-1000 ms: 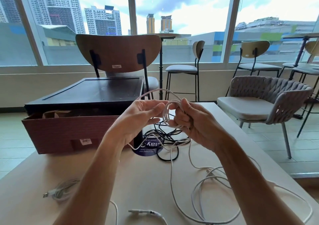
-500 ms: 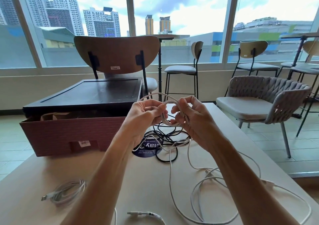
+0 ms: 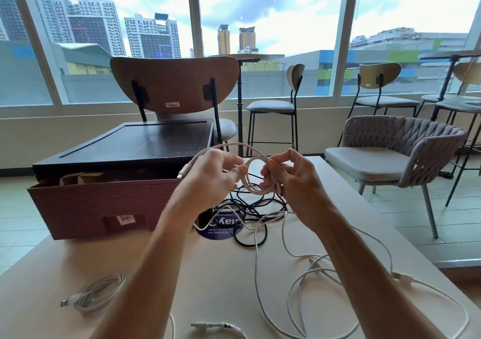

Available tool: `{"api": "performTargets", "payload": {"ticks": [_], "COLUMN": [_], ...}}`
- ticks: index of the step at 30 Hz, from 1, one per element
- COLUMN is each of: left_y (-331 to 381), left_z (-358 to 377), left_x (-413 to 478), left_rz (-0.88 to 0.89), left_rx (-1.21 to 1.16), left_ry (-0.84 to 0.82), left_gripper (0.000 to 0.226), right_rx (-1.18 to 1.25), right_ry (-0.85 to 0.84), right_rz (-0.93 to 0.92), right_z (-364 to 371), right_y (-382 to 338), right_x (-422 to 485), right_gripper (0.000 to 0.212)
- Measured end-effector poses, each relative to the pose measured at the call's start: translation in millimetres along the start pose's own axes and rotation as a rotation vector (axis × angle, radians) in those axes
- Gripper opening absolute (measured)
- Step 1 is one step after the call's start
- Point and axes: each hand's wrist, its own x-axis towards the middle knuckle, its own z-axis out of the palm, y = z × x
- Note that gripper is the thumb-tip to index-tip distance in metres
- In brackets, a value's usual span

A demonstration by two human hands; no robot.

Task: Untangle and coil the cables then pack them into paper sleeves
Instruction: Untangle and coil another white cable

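Hands first, head view: your left hand (image 3: 210, 174) pinches the white cable (image 3: 251, 180) between thumb and curled fingers. Your right hand (image 3: 294, 182) has its fingers curled round the bunched loops of the same cable. Both are raised above the far middle of the table (image 3: 182, 273), close together, with the small coil between them.

Step in hand looks like winding. Feed with the left and stack each turn into the right at the same loop size. Let the slack run free; its tail (image 3: 299, 286) sprawls over the near right of the table in big loose loops, so lift it clear before a knot pulls tight. Watch where it passes beside the black cable (image 3: 250, 208), which lies tangled just under your hands.

Materials:
- White cable: thin, round, smooth, limp, and probably springs open if you loosen the grip.
- Black cable: similar gauge, messy pile, partly over a round blue sticker (image 3: 221, 230).
- Finished coil (image 3: 96, 293): white, flat loops, plug end sticking out, near left.
- Box (image 3: 99, 208): reddish corrugated card, far left, with a dark flat tray (image 3: 135, 146) on top.
- Paper sleeves (image 3: 75, 180): brown paper tops showing in the box, likely the sleeves; can't tell how many.
- Table: pale, matte, smooth.
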Motion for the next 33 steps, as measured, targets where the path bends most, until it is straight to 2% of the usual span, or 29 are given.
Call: {"api": "performTargets", "payload": {"ticks": [2,5,10,12,14,16,17,19,21,22,23,25,27,28,31,33], "left_y": [9,18,16,11,8,8,7,4,1,0,-1,-3,-2,-3,-3,-3], "left_z": [-13,-32,-53,-59,-62,-62,-60,-55,-49,-46,-43,-38,-37,-37,-40,-43], "left_x": [-6,-14,-21,-23,-24,-22,-20,-15,-13,-13,-13,-14,-15,-14,-12,-11], "left_rz": [0.019,0.014,0.037,0.107,0.189,0.192,0.166,0.101,0.030,-0.030,-0.086,-0.158,-0.189,-0.211,-0.289,-0.274], "left_rx": [0.069,-0.080,-0.233,-0.352,-0.567,-0.686,-0.628,-0.294,0.004,0.017,-0.027,-0.131,-0.234,-0.297,-0.541,-0.643], "left_ry": [-0.104,-0.231,-0.329,-0.377,-0.419,-0.356,-0.268,-0.092,-0.078,-0.132,-0.206,-0.334,-0.381,-0.380,-0.334,-0.334], "left_gripper": [0.018,0.020,0.031,0.029,0.028,0.031,0.032,0.038,0.052,0.056,0.057,0.042,0.021,0.019,0.025,0.030], "right_rx": [0.008,0.004,-0.038,-0.045,-0.041,-0.036,-0.033,-0.027,-0.028,-0.030,-0.033,-0.038,-0.037,-0.039,-0.059,-0.075], "right_ry": [-0.003,-0.015,-0.059,-0.065,-0.060,-0.054,-0.049,-0.039,-0.034,-0.030,-0.024,-0.004,0.021,0.033,0.060,0.071], "right_rz": [0.006,0.005,-0.006,-0.006,-0.009,-0.016,-0.020,-0.035,-0.052,-0.060,-0.066,-0.078,-0.084,-0.084,-0.083,-0.083], "right_z": [0,-1,1,0,-1,-3,-3,-3,-3,-2,-2,-1,-1,-2,-3,-3], "right_y": [0,-2,-5,-7,-8,-9,-10,-11,-12,-13,-13,-16,-17,-17,-16,-15], "right_x": [0,0,-1,0,0,1,1,1,1,1,1,1,1,1,1,1], "right_gripper": [0.005,0.008,0.008,0.006,0.005,0.004,0.004,0.005,0.006,0.006,0.007,0.006,0.003,0.004,0.005,0.005]}}
